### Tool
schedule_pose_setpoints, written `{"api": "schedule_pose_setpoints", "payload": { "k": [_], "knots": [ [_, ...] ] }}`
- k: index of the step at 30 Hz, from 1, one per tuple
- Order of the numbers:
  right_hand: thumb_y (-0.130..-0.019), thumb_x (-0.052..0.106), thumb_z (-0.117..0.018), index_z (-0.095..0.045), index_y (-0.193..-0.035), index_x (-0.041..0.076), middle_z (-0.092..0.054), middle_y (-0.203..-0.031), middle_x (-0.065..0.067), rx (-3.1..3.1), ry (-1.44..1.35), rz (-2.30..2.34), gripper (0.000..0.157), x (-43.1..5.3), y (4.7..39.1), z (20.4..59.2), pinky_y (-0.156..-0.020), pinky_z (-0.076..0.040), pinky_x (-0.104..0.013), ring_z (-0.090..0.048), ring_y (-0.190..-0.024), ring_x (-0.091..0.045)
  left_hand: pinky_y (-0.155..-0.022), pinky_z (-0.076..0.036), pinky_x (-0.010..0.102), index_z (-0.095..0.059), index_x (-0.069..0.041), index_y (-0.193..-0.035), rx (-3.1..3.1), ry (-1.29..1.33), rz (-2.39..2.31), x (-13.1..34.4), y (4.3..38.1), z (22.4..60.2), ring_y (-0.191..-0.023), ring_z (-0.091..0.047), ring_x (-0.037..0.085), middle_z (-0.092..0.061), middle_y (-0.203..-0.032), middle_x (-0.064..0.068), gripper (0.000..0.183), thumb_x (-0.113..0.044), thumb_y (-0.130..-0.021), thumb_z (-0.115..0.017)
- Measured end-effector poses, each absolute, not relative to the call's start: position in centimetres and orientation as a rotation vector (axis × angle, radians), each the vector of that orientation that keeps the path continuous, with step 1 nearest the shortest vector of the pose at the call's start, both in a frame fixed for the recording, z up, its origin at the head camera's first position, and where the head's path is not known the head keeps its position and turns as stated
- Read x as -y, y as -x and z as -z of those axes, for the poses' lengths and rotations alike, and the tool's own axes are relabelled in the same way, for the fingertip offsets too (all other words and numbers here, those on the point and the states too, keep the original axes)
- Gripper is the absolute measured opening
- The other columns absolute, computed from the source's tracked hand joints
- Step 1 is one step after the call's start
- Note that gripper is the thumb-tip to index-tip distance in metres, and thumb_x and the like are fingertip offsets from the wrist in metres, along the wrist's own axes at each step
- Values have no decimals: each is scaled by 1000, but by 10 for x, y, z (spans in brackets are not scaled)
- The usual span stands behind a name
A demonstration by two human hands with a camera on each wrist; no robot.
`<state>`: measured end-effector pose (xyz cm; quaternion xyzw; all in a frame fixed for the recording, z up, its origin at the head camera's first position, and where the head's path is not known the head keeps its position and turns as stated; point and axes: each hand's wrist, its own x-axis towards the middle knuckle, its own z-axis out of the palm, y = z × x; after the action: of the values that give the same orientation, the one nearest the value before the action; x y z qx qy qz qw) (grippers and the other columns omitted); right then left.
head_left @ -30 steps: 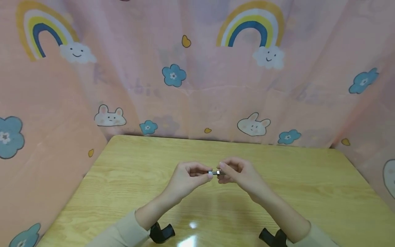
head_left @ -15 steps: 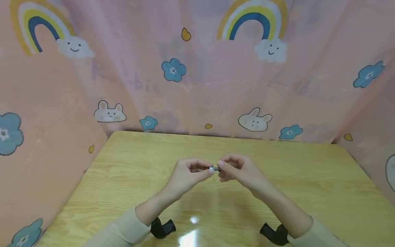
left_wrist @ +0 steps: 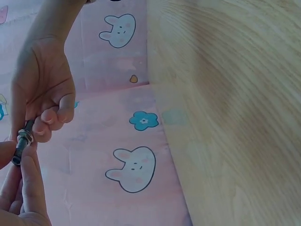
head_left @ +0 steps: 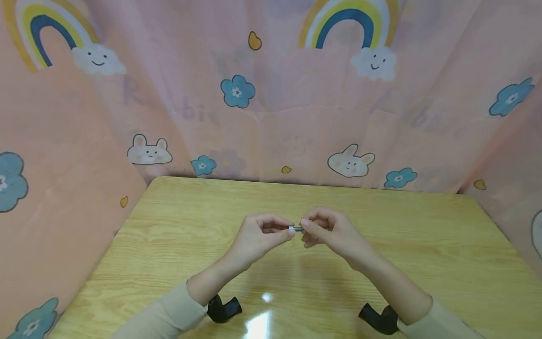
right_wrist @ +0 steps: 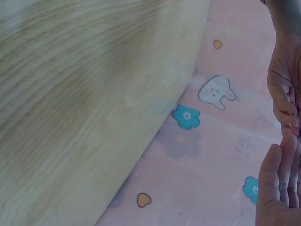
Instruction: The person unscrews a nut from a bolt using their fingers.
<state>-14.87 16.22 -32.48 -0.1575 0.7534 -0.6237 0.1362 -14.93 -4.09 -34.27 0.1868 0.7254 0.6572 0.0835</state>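
Above the table, my two hands meet over a small metal bolt (head_left: 298,229). In the head view, my left hand (head_left: 260,238) pinches the bolt's head end between thumb and fingers. My right hand (head_left: 332,233) has its thumb and forefinger at the other end, around the nut. The left wrist view shows the bolt's thread (left_wrist: 20,146) bare between the hands, with a shiny hex nut (left_wrist: 25,135) farther along the shaft. Right fingers partly cover the nut and hide it in the head view. At the right wrist view's edge, the fingers hide most of the bolt.
A light wood-grain table (head_left: 190,207) spreads beneath the hands, with glare near its front. Pink printed curtain (head_left: 288,117) hangs behind it and along both sides. Black wrist mounts (head_left: 224,309) sit at the cuffs.
Right thumb and forefinger have shifted on the nut, which showed between the hands a second ago and is now covered in the head view. The head view has tilted slightly down.
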Motion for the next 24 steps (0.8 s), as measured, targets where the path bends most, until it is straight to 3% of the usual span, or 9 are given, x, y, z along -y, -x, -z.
{"api": "schedule_pose_setpoints", "payload": {
  "k": [7,14,17,20,24],
  "knots": [
    [-87,11,-66,-54,-110,-5,-60,-102,-12,-2233,518,1816,30,-165,153,314,-79,-52,-33,-63,-91,-20,-70,-53,29,-70,-2,-98,-2221,-584,-1957,40,156,334,-79,-66,17,-70,-91,7,20,-16,-84,-70],
    [-98,24,-50,-56,-102,-5,-64,-81,-8,-2202,427,1842,29,-164,163,307,-73,-55,-36,-64,-72,-18,-66,-54,29,-71,-1,-97,-2288,-711,-1973,36,166,327,-76,-67,20,-70,-89,9,17,-13,-84,-70],
    [-97,21,-52,-55,-101,-6,-64,-80,-7,-2143,428,1861,28,-164,164,309,-75,-54,-38,-64,-73,-19,-65,-54,29,-71,-2,-96,-2295,-715,-1972,37,166,327,-75,-67,19,-70,-88,9,17,-13,-84,-70],
    [-92,13,-60,-54,-104,-7,-64,-89,-7,-2134,459,1893,24,-164,163,313,-79,-53,-37,-65,-81,-19,-65,-53,28,-71,-2,-97,-2288,-704,-1968,40,166,331,-75,-66,18,-70,-88,8,17,-14,-84,-70],
    [-87,7,-64,-51,-110,-6,-59,-103,-10,-2153,473,1894,30,-164,160,315,-81,-52,-35,-62,-93,-20,-65,-52,26,-71,-1,-98,-2268,-631,-1964,43,164,338,-76,-66,18,-70,-88,9,18,-12,-84,-70]
  ]
}}
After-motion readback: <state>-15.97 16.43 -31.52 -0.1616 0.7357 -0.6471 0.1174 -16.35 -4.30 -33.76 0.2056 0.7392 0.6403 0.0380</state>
